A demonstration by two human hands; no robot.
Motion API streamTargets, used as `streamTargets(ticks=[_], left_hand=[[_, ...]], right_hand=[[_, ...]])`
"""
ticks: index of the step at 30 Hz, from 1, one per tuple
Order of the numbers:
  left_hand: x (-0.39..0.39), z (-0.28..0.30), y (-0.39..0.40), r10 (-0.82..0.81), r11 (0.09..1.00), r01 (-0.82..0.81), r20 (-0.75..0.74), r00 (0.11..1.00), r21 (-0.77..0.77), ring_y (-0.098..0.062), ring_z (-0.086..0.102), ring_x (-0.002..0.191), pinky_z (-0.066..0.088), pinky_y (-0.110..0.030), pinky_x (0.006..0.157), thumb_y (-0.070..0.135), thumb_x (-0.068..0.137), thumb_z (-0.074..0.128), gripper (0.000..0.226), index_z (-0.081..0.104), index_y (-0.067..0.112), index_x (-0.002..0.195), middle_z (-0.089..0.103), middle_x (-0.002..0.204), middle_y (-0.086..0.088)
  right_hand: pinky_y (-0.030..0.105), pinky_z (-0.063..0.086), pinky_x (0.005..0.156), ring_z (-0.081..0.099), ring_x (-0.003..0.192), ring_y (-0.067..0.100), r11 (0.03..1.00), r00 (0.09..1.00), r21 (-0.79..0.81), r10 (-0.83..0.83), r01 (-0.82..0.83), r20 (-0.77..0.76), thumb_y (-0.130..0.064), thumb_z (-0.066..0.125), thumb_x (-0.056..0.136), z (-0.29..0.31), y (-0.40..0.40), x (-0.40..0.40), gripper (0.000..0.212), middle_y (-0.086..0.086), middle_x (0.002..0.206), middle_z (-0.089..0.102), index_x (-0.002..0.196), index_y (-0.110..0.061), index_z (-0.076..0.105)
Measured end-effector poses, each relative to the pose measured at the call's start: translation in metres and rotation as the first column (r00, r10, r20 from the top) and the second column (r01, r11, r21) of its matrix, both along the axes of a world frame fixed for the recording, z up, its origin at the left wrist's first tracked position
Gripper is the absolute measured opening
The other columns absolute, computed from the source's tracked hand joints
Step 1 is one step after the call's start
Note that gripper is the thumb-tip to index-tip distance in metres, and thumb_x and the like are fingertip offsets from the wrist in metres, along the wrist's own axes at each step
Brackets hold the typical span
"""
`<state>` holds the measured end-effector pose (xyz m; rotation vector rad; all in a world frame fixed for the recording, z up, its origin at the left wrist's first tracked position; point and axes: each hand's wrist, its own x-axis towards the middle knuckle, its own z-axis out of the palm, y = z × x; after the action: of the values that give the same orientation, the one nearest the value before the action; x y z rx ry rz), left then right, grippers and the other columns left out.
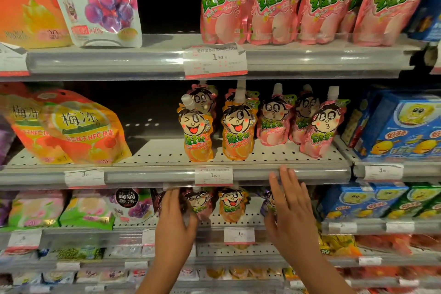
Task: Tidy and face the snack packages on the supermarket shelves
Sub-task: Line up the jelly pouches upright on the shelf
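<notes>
Both forearms reached up from the bottom edge. Left hand (pixel 175 217) curled round a dark-red pouch (pixel 185 205) on the third shelf, gripping it. Right hand (pixel 290 203) was spread flat, fingers straight, holding nothing, fingertips (pixel 284 169) over the middle shelf rail (pixel 167 176). Middle shelf: two orange pouches (pixel 238 131) upright at front, pink pouches (pixel 317 131) just beside on the right, bare perforated deck between them & the yellow-orange bags (pixel 83 131) far left. Top shelf held a row of big pink pouches (pixel 274 7).
</notes>
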<state>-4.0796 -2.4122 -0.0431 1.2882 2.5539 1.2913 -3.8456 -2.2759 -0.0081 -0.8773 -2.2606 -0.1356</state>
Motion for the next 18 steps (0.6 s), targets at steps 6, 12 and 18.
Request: streamTargets(ticks=[6, 12, 18], left_hand=[[-0.015, 0.003, 0.021, 0.027, 0.981, -0.046, -0.097, 0.995, -0.19, -0.016, 0.062, 0.072, 0.045, -0.03, 0.052, 0.026, 0.091, 0.069, 0.03, 0.058, 0.023, 0.118, 0.059, 0.112, 0.004], [-0.017, 0.015, 0.0, -0.062, 0.992, 0.048, -0.123, 0.99, -0.116, -0.002, 0.048, 0.057, 0.03, -0.019, 0.048, 0.013, 0.078, 0.085, 0.038, 0.056, 0.036, 0.081, 0.052, 0.077, 0.016], [-0.03, 0.067, -0.022, -0.209, 0.964, 0.17, -0.186, 0.96, -0.203, 0.004, 0.057, 0.06, 0.037, -0.018, 0.049, 0.015, 0.065, 0.095, 0.048, 0.057, 0.043, 0.07, 0.061, 0.072, 0.02]], right_hand=[[0.052, 0.018, 0.121, 0.01, 0.157, 0.029, 0.999, 0.997, -0.042, -0.028, 0.031, 0.07, -0.017, 0.063, 0.082, 0.003, 0.002, 0.004, 0.087, 0.009, 0.169, 0.012, 0.16, -0.011, 0.024], [0.052, 0.018, 0.119, 0.007, 0.157, 0.031, 0.995, 0.983, -0.054, -0.068, 0.078, 0.168, -0.021, 0.066, 0.079, 0.004, 0.0, 0.004, 0.097, 0.011, 0.17, 0.005, 0.162, -0.011, 0.016], [0.051, 0.019, 0.119, 0.007, 0.157, 0.029, 0.995, 0.981, -0.067, -0.066, 0.079, 0.18, -0.022, 0.065, 0.078, 0.003, 0.001, 0.005, 0.097, 0.009, 0.17, 0.005, 0.162, -0.012, 0.017]])
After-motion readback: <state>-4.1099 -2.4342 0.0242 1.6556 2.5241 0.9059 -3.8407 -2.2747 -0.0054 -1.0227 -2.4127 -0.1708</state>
